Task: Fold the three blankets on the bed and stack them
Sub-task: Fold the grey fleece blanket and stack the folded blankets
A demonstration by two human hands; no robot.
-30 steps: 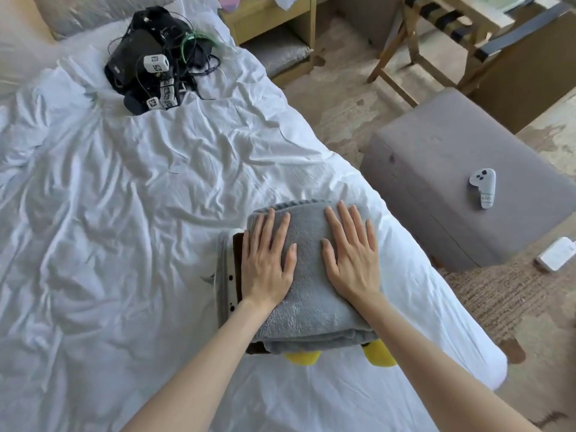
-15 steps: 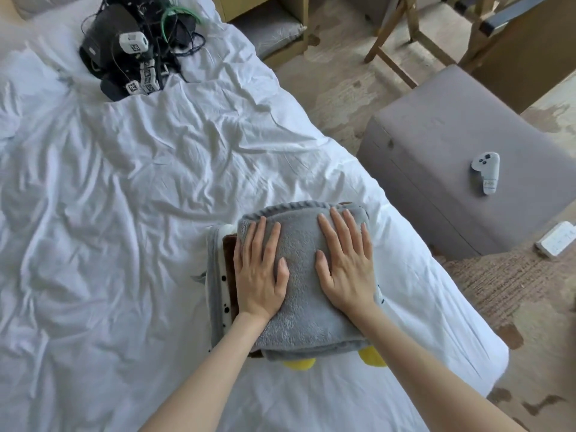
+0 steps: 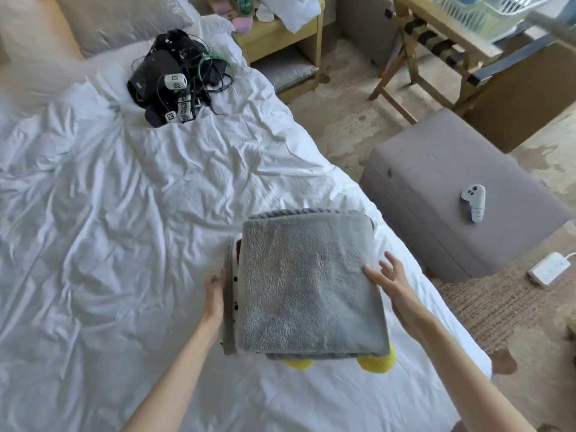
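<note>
Obs. from the bedside.

- Stack of folded blankets sits on the white sheet of the bed, close to the bed's right edge and directly in front of the person.
- Top layer: grey fleece blanket, folded to a rough square, lying flat.
- Below it, at the left side: a pale grey border with small black dots and a thin brown sliver. At the near edge 2 yellow pieces stick out from underneath. I cannot tell the exact layer count from here.
- Left hand: laid along the left side of the stack, palm against the dotted border. The fingers look straight rather than curled; their tips are partly hidden. It grips nothing that I can see.
- Right hand: fingers spread and straight, holding nothing. The thumb tip touches the right edge of the grey fleece blanket and the other fingers are off the fabric.

Surroundings:
- A black bundle of gear and cables lies on the bed near a pillow, well apart from the stack.
- A grey ottoman stands beside the bed, with a pale controller lying on top.
- A white power strip lies on the floor near the ottoman.
- A wooden nightstand stands by the bed's head.
</note>
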